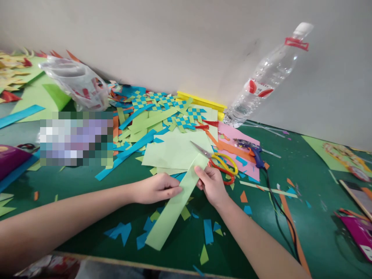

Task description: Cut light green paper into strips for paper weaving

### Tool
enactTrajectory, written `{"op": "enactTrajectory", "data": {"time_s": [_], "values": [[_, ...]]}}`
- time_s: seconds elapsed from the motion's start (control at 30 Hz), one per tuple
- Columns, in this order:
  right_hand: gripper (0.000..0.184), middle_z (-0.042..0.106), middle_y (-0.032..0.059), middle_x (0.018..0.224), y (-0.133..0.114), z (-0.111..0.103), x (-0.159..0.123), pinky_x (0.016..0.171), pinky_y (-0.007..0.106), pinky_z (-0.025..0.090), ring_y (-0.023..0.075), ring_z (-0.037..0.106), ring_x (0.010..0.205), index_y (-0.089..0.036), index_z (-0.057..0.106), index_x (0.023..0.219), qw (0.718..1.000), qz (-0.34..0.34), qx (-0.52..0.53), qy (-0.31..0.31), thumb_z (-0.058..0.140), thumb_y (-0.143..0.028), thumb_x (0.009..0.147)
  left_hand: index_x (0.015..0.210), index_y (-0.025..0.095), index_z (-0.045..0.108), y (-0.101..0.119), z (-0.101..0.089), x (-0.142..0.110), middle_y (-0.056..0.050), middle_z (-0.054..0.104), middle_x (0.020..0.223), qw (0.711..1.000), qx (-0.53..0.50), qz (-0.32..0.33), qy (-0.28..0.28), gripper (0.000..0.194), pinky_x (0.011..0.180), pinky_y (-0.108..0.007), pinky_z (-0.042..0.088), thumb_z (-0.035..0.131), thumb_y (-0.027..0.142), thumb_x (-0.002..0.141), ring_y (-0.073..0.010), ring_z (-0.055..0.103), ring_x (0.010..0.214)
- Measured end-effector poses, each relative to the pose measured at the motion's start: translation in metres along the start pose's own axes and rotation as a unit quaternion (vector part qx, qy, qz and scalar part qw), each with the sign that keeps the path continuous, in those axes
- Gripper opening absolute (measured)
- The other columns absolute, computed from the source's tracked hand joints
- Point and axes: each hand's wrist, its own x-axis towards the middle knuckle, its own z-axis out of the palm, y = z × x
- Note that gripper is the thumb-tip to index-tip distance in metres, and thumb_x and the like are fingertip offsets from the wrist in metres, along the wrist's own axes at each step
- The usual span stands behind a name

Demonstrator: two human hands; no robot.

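Note:
A long light-green paper strip (174, 205) slants from near the table's front edge up toward the scissors. My left hand (157, 188) pinches its left edge about the middle, fingers closed. My right hand (212, 185) pinches its right edge a little higher, fingers closed on the paper. Red-and-yellow-handled scissors (221, 162) lie just beyond my right hand on the table, blades pointing left over a light-green sheet (177, 153).
Green table (314, 217) strewn with blue, green and orange paper scraps. Woven blue-green paper pieces (162, 108) pile at the back. A clear plastic bottle (267, 77) leans on the wall. Glue gun (252, 149) with black cord lies right; a plastic bag (75, 83) sits back left.

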Motion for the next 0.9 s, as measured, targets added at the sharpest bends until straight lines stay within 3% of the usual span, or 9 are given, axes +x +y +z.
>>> {"op": "enactTrajectory", "data": {"time_s": [0.8,0.9], "values": [[0.048,0.043,-0.0058,0.043,0.0041,-0.0006,0.0018,0.041,0.023,0.028,0.0063,0.038,0.040,-0.018,0.047,0.051,0.999,-0.003,0.036,-0.004,0.069,-0.050,0.079,0.059,0.018,0.028,-0.0010,-0.0003,0.0001,0.006,0.023,0.054,1.000,-0.022,0.016,0.001,0.043,0.045,-0.022,0.020,0.041,0.037,0.096,-0.0066,0.021,0.049],[0.045,0.044,-0.0061,0.044,0.0040,-0.0010,0.0028,0.041,0.022,0.030,0.0061,0.039,0.040,-0.018,0.049,0.053,0.998,0.006,0.060,0.017,0.070,-0.049,0.077,0.060,0.018,0.028,-0.0030,-0.0001,-0.0011,0.006,0.024,0.055,1.000,-0.006,0.029,-0.007,0.042,0.047,-0.023,0.021,0.042,0.035,0.095,-0.0073,0.023,0.050]]}}
